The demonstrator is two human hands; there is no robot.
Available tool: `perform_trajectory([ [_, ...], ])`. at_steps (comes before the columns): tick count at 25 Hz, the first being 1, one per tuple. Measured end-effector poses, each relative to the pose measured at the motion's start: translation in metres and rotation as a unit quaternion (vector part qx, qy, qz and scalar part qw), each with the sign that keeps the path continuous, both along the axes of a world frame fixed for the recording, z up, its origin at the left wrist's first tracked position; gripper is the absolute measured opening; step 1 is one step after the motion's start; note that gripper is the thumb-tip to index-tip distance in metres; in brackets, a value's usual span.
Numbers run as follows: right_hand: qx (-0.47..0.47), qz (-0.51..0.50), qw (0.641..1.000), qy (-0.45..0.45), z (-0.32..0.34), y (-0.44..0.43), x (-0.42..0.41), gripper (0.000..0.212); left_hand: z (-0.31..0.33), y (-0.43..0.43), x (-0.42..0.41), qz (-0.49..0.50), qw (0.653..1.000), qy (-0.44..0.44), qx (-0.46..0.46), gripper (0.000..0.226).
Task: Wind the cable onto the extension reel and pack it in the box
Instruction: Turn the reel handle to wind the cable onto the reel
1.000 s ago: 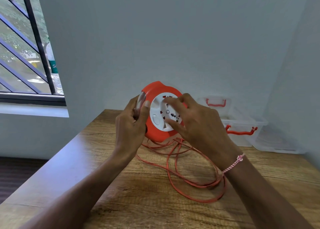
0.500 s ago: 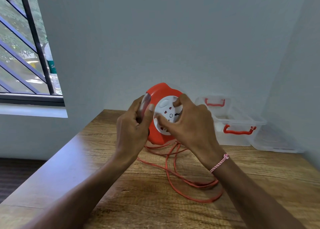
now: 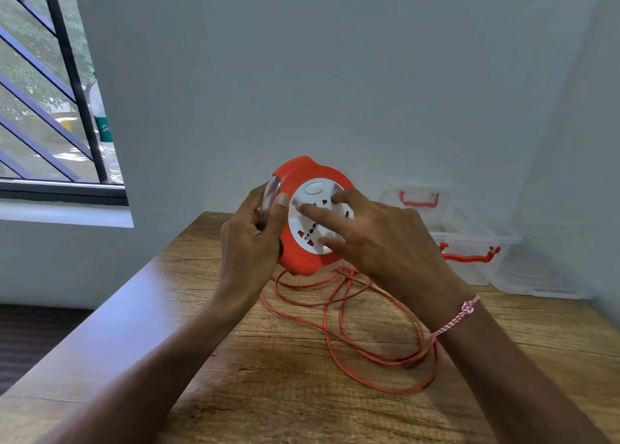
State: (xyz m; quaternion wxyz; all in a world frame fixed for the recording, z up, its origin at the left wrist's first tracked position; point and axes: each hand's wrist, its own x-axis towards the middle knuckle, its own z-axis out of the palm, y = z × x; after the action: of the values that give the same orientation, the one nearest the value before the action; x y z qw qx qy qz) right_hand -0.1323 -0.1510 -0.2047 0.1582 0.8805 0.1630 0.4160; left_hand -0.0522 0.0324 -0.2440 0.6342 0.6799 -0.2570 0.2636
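Note:
An orange extension reel with a white socket face is held upright above the wooden table. My left hand grips its left rim, thumb on the front edge. The fingers of my right hand are spread and pressed on the white face. The orange cable hangs from the reel's underside and lies in loose loops on the table under my right wrist. A clear plastic box with orange latches stands open at the back right by the wall.
The box's clear lid lies flat to the right of it, in the corner. The table's left edge runs diagonally, with the floor below. A barred window is on the left wall.
The white face has turned under my right fingers; its oval button has gone from lower left to the top. My right hand has shifted from a curled grip to spread fingers. The cable loops have shifted slightly.

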Motion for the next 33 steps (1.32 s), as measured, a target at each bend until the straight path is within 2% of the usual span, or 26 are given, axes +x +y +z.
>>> perform_trajectory([
  [2,-0.025,-0.011,1.000,0.000,0.001,0.000,-0.001,0.061,0.002,-0.001,-0.001,-0.005,1.000,0.000,0.003,0.038],
  [5,0.004,0.009,1.000,-0.024,0.003,-0.001,-0.001,0.055,0.003,-0.001,-0.003,-0.011,1.000,-0.003,0.008,0.031],
  [9,0.098,0.036,0.994,-0.021,-0.003,0.004,0.002,0.054,0.002,-0.001,-0.006,0.017,0.999,-0.036,0.014,0.020],
  [13,0.215,0.029,0.976,-0.024,-0.005,0.016,0.008,0.062,-0.006,-0.005,-0.005,0.046,0.997,-0.053,0.015,0.037],
  [15,0.367,0.036,0.930,-0.012,-0.007,0.023,0.011,0.063,-0.008,-0.007,-0.007,0.039,0.998,-0.054,0.011,0.046],
  [17,0.562,0.055,0.823,0.053,-0.009,0.027,0.016,0.058,-0.009,-0.009,-0.007,0.031,0.998,-0.056,0.013,0.052],
  [18,0.623,0.060,0.775,0.086,-0.009,0.028,0.017,0.057,-0.009,-0.010,-0.006,0.034,0.998,-0.056,0.018,0.054],
  [19,0.626,0.054,0.772,0.097,-0.009,0.027,0.016,0.056,-0.010,-0.010,-0.005,0.036,0.998,-0.053,0.022,0.055],
  [20,0.577,0.038,0.812,0.079,-0.009,0.026,0.015,0.054,-0.010,-0.010,-0.004,0.035,0.998,-0.048,0.023,0.057],
  [22,0.403,0.021,0.915,0.013,-0.008,0.016,0.008,0.051,-0.009,-0.008,-0.002,0.030,0.999,-0.035,0.020,0.059],
  [24,0.220,0.032,0.975,-0.001,-0.004,0.005,0.003,0.053,-0.007,-0.006,0.000,0.036,0.999,-0.030,0.018,0.049],
  [26,0.101,0.016,0.994,0.030,0.000,0.000,-0.001,0.058,-0.004,-0.005,-0.002,0.029,0.999,-0.027,0.010,0.040],
  [29,0.018,-0.013,0.999,0.036,-0.003,0.003,-0.004,0.068,-0.001,-0.003,-0.007,0.014,0.999,-0.026,0.015,0.032],
  [31,0.036,-0.009,0.999,0.016,-0.005,0.006,-0.004,0.067,-0.002,-0.004,-0.008,0.015,0.999,-0.025,0.015,0.032],
  [33,0.115,-0.002,0.993,-0.016,-0.004,0.010,-0.003,0.065,-0.004,-0.005,-0.008,0.018,0.999,-0.035,0.023,0.037],
])
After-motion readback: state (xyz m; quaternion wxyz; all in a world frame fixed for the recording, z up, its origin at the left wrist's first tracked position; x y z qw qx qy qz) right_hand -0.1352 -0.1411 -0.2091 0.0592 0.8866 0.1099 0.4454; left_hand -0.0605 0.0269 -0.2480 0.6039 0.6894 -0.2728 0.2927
